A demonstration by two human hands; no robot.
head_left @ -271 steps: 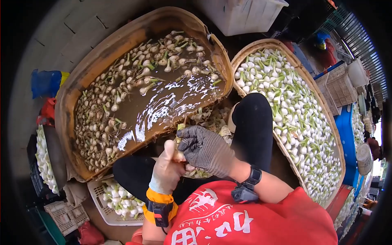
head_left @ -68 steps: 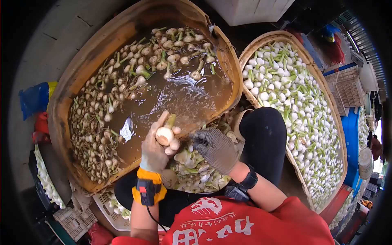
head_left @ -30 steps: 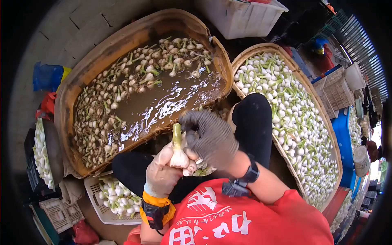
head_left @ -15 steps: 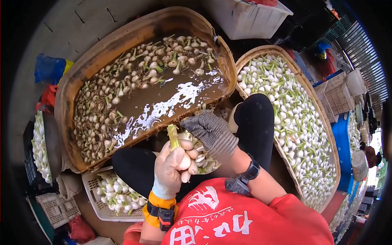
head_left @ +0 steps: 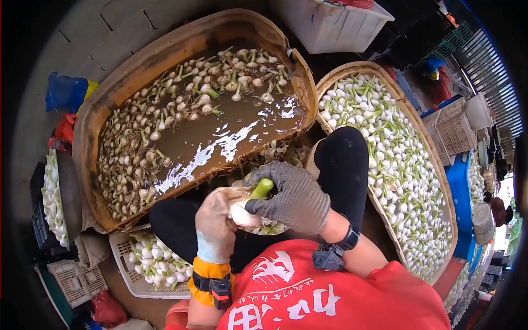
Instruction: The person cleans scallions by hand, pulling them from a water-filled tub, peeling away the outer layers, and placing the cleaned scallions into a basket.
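A white bulb with a green stem (head_left: pixel 245 213) sits between my two gloved hands, above my lap. My left hand (head_left: pixel 216 220), in a pale glove, is closed on the bulb from the left side. My right hand (head_left: pixel 294 198), in a grey striped glove, wraps its thumb and fingers round the bulb and stem from the right. Peeled leaf scraps (head_left: pixel 269 228) lie below the hands. Beyond them, a brown tub (head_left: pixel 220 175) holds murky water with many unpeeled bulbs floating in it.
A long tub (head_left: pixel 385 226) of white bulbs stands at the right. At lower left, a white basket (head_left: pixel 127 275) holds bulbs. My bent knee (head_left: pixel 344 159) rises beside the hands. A white bin (head_left: pixel 352 27) stands at the top, and a blue tub (head_left: pixel 461 203) at far right.
My right hand has come in from the right and closed round the bulb and stem. The bulb in my left hand has tilted, its stem now pointing to the upper right.
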